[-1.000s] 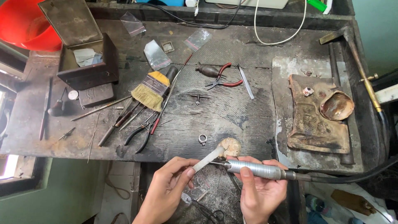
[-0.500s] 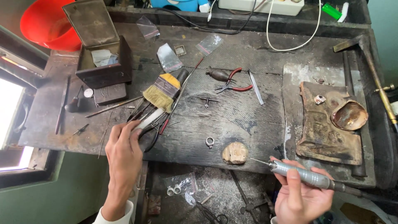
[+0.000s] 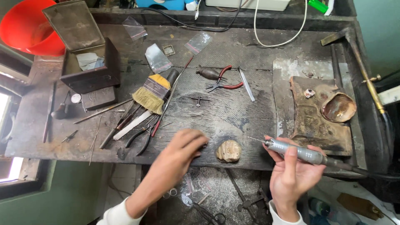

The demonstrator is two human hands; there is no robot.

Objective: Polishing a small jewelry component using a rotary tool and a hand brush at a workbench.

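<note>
The dark tabletop (image 3: pixel 233 112) looks the same, but the left hand (image 3: pixel 183 152) has moved from the pliers to beside the tan lump (image 3: pixel 228 151), fingers curled; I cannot tell if it holds anything. The right hand (image 3: pixel 291 171) still grips the grey rotary tool (image 3: pixel 298 152), so the work is back near the lump.

Wooden peg (image 3: pixel 228 151) at bench (image 3: pixel 258 112) front edge; brush (image 3: pixel 152 93) behind-left, pliers (image 3: pixel 221 79) behind.
</note>
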